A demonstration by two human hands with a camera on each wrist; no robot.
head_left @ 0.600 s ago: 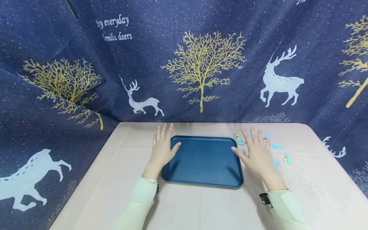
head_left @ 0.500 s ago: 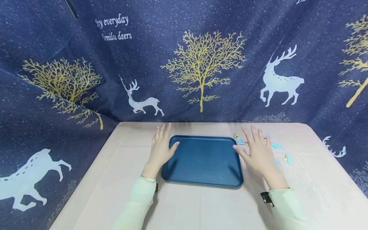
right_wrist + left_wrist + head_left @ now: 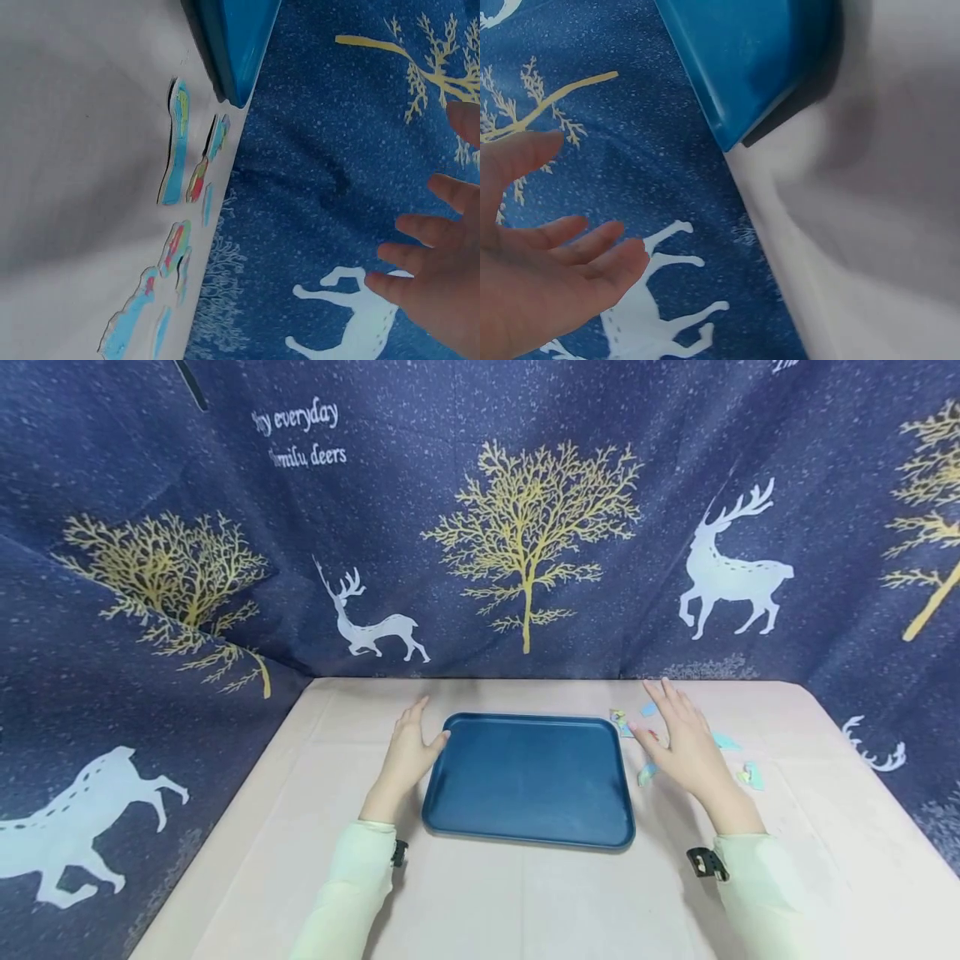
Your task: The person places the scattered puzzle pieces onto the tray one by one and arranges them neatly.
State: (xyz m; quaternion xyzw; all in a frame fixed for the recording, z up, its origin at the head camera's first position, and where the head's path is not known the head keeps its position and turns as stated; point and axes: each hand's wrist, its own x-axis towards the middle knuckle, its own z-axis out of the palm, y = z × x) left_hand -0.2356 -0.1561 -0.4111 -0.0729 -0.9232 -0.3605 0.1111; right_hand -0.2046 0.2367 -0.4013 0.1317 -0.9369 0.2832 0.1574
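A dark blue rectangular tray [image 3: 528,781] lies on the table in the head view with nothing in it. Just off its left side is my left hand [image 3: 405,760], fingers extended and thumb spread toward the rim. My right hand [image 3: 688,756] hovers past the tray's right side, its fingers spread over several flat, light blue pieces with coloured prints, like jigsaw pieces [image 3: 752,775]; it hides part of them. Both wrist views show the palms holding nothing: the left hand [image 3: 562,277] below the tray corner [image 3: 757,60], the right hand [image 3: 442,255] apart from the pieces [image 3: 176,154].
The table has a pale cloth [image 3: 480,902] over it. A navy curtain [image 3: 375,527] with deer and gold trees hangs at the back and sides. Dark bands [image 3: 707,863] sit at both wrists, by the light green sleeves [image 3: 757,893].
Both hands have moved outward, away from the tray, the left one to the left and the right one to the right. A piece beside the tray's right edge has come into view.
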